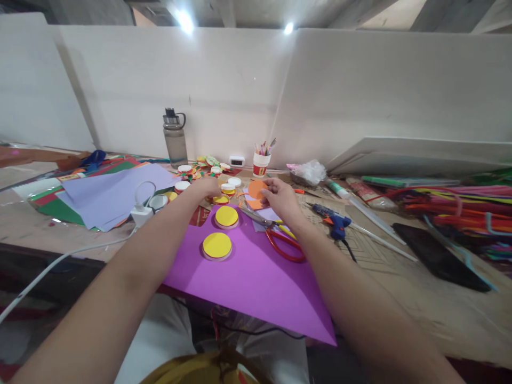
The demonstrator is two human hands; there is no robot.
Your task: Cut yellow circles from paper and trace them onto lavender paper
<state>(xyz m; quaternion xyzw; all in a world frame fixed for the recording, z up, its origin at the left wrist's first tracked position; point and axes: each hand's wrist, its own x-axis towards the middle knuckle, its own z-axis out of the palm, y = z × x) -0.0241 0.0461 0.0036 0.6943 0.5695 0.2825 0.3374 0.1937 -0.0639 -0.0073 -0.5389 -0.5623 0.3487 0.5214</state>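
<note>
Held one flat, round orange paper disc (pixel 256 189) in the right hand (pixel 280 196), pinched at its right edge between thumb and fingers, just past the far edge of the large purple paper sheet (pixel 248 282). Counted two yellow-topped round discs (pixel 216 245) with pale rims on that sheet, one near the far edge, the other nearer the left edge. Saw two more yellow-topped discs (pixel 221 199) and one white-topped disc (pixel 234 182) by the far edge of the sheet.

Stretched both forearms forward and inward, to either side of the sheet. Kept the left hand (pixel 206 188) low, back upward, close to the two farther yellow-topped discs, with fingers mostly hidden (could not tell the grip there, nor any contact).

Noted one pair of metal scissors with red handles (pixel 260 218) at the right edge of the sheet, partly behind the right forearm. Found one blue glue gun (pixel 339 226) farther right, then one flat black tablet-like slab (pixel 440 256) toward the right edge of the brown surface (pixel 432 314). Counted one grey bottle (pixel 175 141), one small white digital clock (pixel 237 161) and one red-and-white cup of pens (pixel 261 164) along the far edge.
</note>
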